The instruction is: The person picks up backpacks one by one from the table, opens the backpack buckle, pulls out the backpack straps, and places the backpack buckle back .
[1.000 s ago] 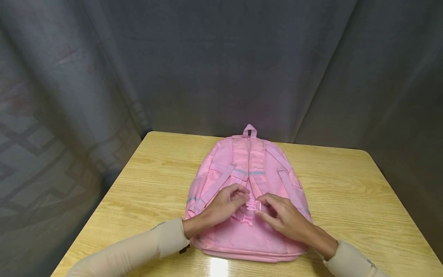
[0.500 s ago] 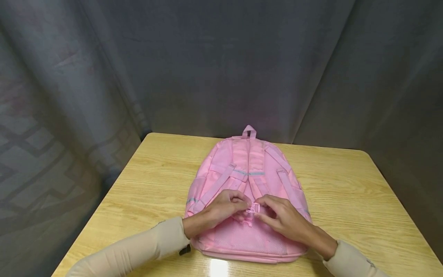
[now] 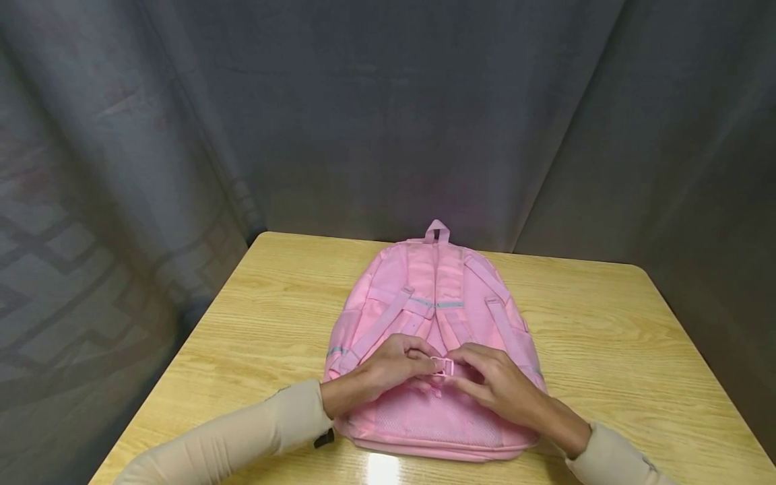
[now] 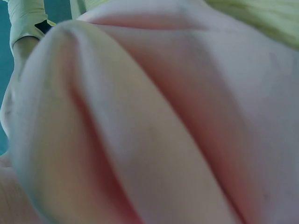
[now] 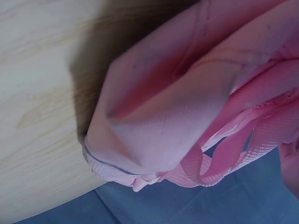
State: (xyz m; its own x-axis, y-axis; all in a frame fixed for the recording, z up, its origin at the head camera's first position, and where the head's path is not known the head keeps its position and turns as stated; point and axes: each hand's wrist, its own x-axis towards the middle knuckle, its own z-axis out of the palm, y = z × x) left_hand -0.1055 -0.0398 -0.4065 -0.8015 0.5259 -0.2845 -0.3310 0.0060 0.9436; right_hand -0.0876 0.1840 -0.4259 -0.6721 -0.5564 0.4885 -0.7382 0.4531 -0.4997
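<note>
I see pink backpack (image 3: 448, 424) flat on worktop (image 3: 279, 289), straps (image 3: 450, 273) up, presumably keeping buckle (image 3: 447, 367) reachable. Left hand (image 3: 394, 364) pinches buckle's left end, right hand (image 3: 500, 380) its right, likely steadying both sides.

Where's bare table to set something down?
Left: bare wood between the backpack, the table's left edge and the left sleeve. Right: between backpack, right edge and right sleeve. Crowded: backpack's lower middle, left hand and right hand at the buckle.
</note>
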